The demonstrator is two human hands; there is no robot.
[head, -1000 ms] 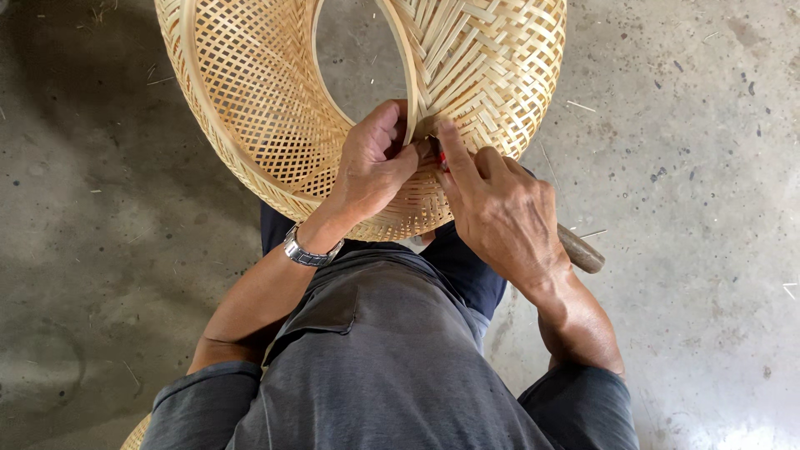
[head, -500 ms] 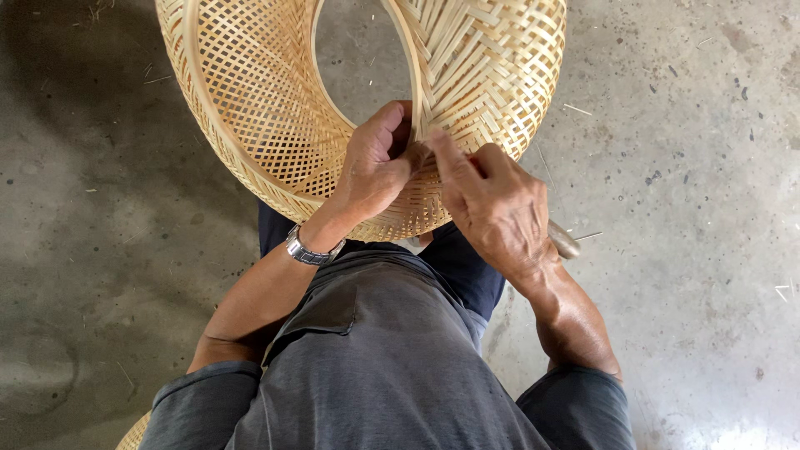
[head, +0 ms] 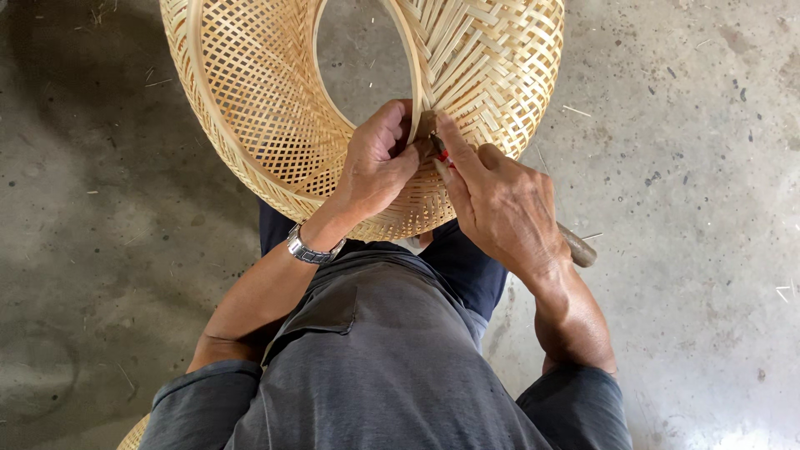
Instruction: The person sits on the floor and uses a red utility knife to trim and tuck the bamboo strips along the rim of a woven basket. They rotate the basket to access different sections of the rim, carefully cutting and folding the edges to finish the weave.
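Barely shifted since a moment ago, my right hand [head: 500, 204] gripping a wooden-handled tool [head: 577, 248] at the rim, left hand [head: 379, 162] pinching the pale woven bamboo basket [head: 267, 108], propped against my knees above grey concrete floor [head: 700, 167]

No packages here, no labels either. No signs and no screens anywhere around the hands, left or right, near or far from them.
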